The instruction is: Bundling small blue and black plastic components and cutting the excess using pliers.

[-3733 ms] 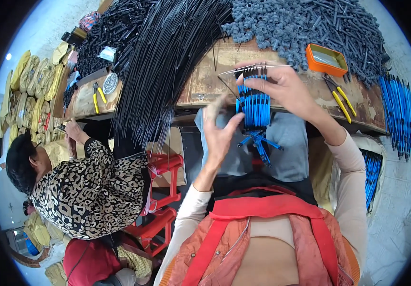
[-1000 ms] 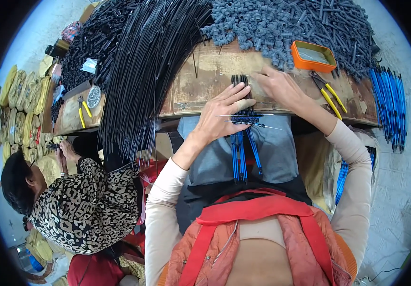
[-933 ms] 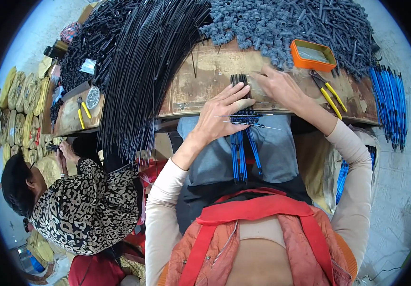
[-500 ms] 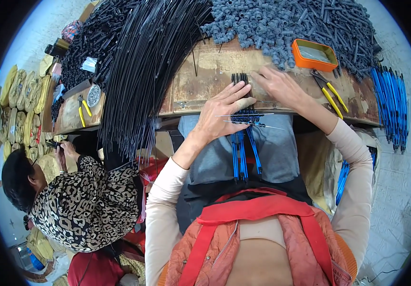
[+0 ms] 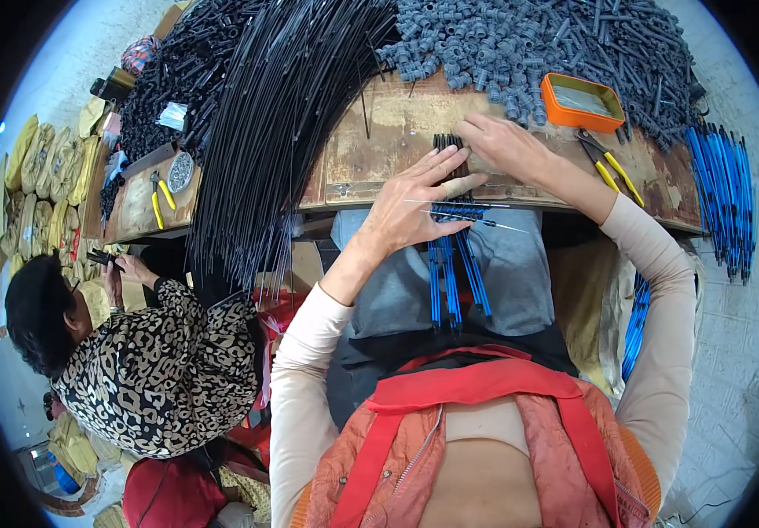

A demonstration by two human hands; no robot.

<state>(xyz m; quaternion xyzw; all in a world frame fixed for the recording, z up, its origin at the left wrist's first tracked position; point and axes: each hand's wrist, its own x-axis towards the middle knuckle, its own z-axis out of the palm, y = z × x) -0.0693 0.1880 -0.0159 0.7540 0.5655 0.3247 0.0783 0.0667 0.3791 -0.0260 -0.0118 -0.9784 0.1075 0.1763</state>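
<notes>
- Currently, I have the left hand (image 5: 404, 207) spread over a bundle of blue tubes with black ends (image 5: 451, 282); its fingers lie across the bundle, thumb set apart lower down, and it appears to hold the tubes down.
- Thin crosswise rods (image 5: 492, 206) run over the bundle beside that thumb, their right-hand tips sticking out past it.
- The bundle's black ends lie on the worktop (image 5: 397, 114); the blue lengths reach over its near edge, above the grey trousers (image 5: 516, 286).
- My right hand (image 5: 507, 145) is at those black ends, fingers bent and nearly closed; I cannot tell whether they pinch anything.
- I judge the step in hand to be fine work at the black ends, with the left hand as clamp.
- To my mind, the next move calls for steady left pressure and small right fingertip motions, without knocking the crosswise rods askew.
- Right of the hands I see an orange box (image 5: 580, 121) and yellow-handled pliers (image 5: 608, 176), both untouched.
</notes>
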